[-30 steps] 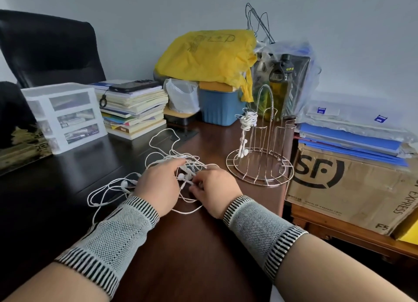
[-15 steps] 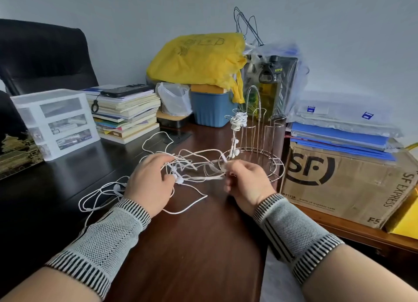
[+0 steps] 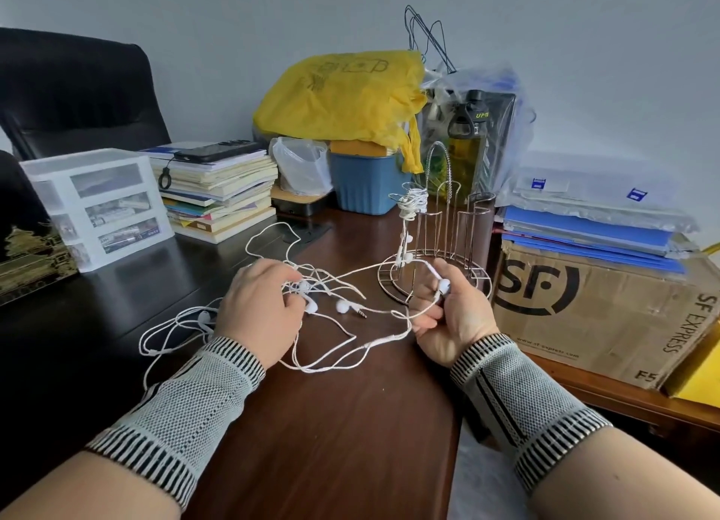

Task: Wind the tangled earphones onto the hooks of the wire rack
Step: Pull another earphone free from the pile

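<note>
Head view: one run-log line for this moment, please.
left hand: holds tangled earphones | right hand: grips earbud, cable | wire rack: one set wound

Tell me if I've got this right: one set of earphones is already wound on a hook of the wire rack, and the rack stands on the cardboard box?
Not quite. The wire rack stands on the wooden desk, beside the cardboard box, not on it. The rest holds: the head view shows one set of earphones already wound on a hook of the rack.
</note>
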Demonstrator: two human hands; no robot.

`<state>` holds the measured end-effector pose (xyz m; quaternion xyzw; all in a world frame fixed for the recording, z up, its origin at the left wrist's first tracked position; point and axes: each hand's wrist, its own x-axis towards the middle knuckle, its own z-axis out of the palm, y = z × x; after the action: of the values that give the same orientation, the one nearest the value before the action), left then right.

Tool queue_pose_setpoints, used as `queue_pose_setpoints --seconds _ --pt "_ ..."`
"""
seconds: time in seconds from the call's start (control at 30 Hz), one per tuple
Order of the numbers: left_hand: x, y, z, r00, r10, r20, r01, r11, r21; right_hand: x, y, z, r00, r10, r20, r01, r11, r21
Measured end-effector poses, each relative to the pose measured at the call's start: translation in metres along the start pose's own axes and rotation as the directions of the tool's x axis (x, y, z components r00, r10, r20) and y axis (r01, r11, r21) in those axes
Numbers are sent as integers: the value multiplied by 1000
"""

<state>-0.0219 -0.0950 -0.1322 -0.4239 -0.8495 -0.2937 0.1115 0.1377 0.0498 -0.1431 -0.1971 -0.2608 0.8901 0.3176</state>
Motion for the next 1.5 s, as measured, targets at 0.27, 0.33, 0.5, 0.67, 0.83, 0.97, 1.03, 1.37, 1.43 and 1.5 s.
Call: queue_pose_setpoints --seconds 0.27,0.33,0.5,0.67,0.83,0.97,1.03,1.37,1.43,1.5 --pt "-18 31 6 931 351 97 -307 901 -308 -5 -3 -1 997 65 46 -64 998 -6" --pt "-22 37 7 878 383 286 -302 909 -289 -10 -8 -4 998 54 22 -53 998 -18" --pt "-22 38 8 863 391 321 -363 920 -146 -26 -24 -10 988 -59 -145 40 990 -136" --pt "-21 35 3 905 341 254 -263 918 -298 -36 -27 -3 929 -183 -321 34 908 -417" --pt "-12 41 -18 964 250 88 -165 825 -541 -39 -17 11 926 -279 -255 27 722 -692" --pt "-8 43 -28 968 225 112 -91 731 -677 -37 -17 14 850 -526 14 41 39 -998" --pt "-7 43 -28 964 233 131 -77 713 -697 -42 -15 22 793 -577 195 231 -10 -973" --pt "-6 48 -32 986 118 121 43 518 -854 -47 -15 38 940 -128 315 336 492 -803" --pt "-4 44 -30 993 47 110 71 516 -853 -49 -23 33 959 -95 266 267 610 -746" --pt "-3 42 -26 995 6 104 85 532 -842 -56 -32 32 971 -71 230 214 691 -690"
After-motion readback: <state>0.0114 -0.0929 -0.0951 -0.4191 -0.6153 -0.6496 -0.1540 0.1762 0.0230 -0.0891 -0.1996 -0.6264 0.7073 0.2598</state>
